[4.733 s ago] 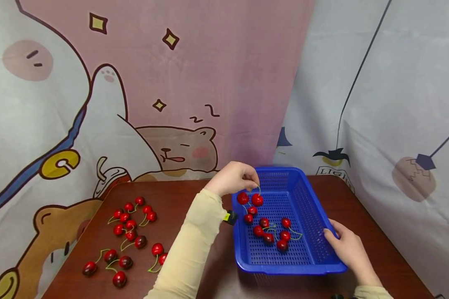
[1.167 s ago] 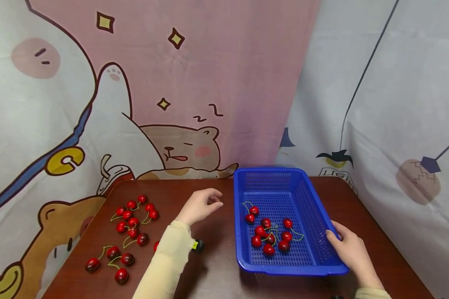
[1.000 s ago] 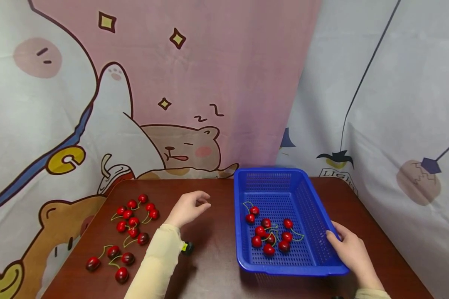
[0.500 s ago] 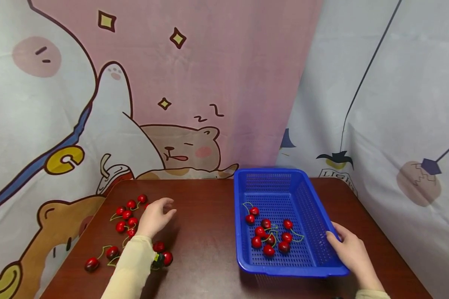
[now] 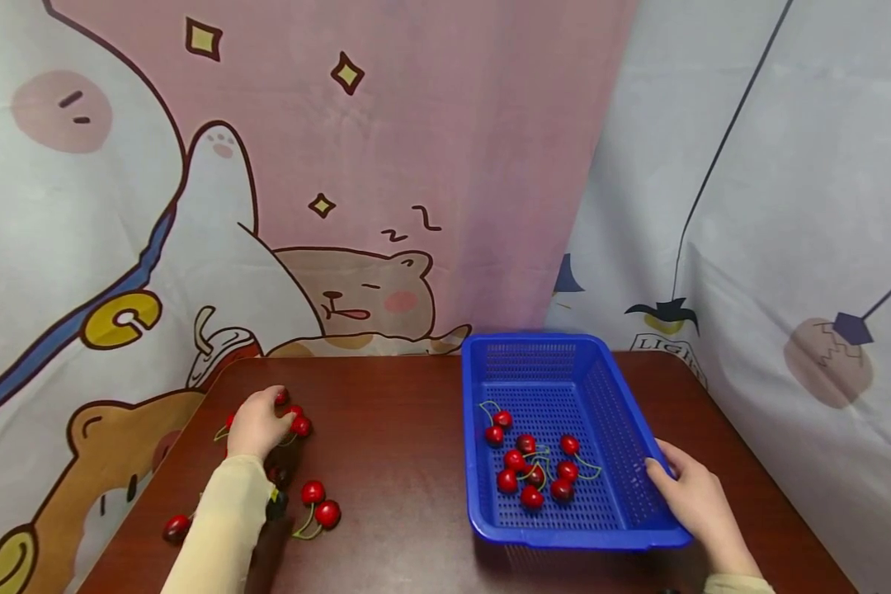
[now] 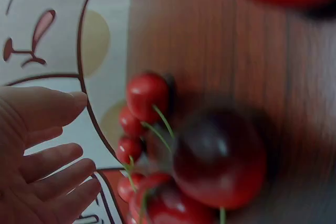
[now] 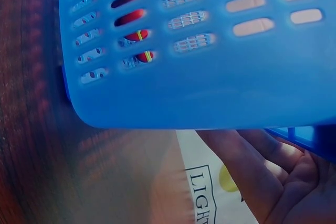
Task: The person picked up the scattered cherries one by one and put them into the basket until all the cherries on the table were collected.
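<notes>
A blue plastic basket (image 5: 535,341) stands on the right half of the brown table and holds several red cherries (image 5: 532,474) with green stems. My right hand (image 5: 685,488) grips the basket's right rim near the front corner, thumb over the edge; the right wrist view shows the fingers (image 7: 262,166) against the basket's outer wall (image 7: 210,77). My left hand (image 5: 258,422) rests over a cluster of loose cherries (image 5: 300,426) at the table's left side and hides some of them. In the left wrist view the fingers (image 6: 42,150) are spread and hold nothing, with cherries (image 6: 220,156) just beside them.
More loose cherries lie nearer the front left, a stemmed pair (image 5: 319,505) and a single one (image 5: 176,526). The table (image 5: 401,445) ends at a cartoon-printed curtain (image 5: 356,206) behind and on both sides.
My left hand has left the basket and travelled left across the table to the loose cherry cluster. The right hand and the basket have stayed put.
</notes>
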A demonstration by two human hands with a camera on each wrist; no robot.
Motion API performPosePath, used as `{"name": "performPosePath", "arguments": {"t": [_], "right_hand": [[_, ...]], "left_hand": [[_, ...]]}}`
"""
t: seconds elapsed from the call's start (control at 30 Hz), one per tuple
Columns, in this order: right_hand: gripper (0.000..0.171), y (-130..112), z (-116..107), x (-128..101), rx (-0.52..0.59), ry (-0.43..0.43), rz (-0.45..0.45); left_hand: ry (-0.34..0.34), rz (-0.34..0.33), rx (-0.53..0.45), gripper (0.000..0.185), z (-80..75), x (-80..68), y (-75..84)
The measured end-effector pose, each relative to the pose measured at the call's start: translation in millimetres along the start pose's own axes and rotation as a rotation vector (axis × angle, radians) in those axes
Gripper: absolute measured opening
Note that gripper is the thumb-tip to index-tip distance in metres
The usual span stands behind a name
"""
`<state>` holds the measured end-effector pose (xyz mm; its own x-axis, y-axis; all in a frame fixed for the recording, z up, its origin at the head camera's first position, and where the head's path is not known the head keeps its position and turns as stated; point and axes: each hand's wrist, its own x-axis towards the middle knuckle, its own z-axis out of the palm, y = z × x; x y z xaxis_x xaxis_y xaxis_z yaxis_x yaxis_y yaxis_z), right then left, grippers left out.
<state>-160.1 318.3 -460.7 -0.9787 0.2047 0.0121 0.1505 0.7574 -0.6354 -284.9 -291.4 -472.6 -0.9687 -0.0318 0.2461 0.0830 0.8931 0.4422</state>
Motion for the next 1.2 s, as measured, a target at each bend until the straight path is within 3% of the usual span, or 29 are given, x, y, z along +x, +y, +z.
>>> {"name": "performPosePath", "arguments": {"t": [0.27,0.57,0.8,1.2], "right_hand": [[0.055,-1.2,-0.7,0.7,-0.008,-0.009,-0.003],[0.054,0.2,0.3,-0.2,0.006,0.000,-0.018],[0.053,-1.2,0.9,1.0,0.002,0.002,-0.025],[0.053,-3.8,0.5,-1.2,0.020,-0.004,-0.013]], "left_hand": [[-0.036,-0.020,0.083,0.048,-1.0,9.5,-20.6],[-0.117,-0.055,0.179,0.042,2.1,17.8,-26.7],[-0.129,-0.056,0.219,0.028,5.9,22.1,-30.8],[-0.177,-0.080,0.286,0.021,8.3,30.2,-31.8]]}}
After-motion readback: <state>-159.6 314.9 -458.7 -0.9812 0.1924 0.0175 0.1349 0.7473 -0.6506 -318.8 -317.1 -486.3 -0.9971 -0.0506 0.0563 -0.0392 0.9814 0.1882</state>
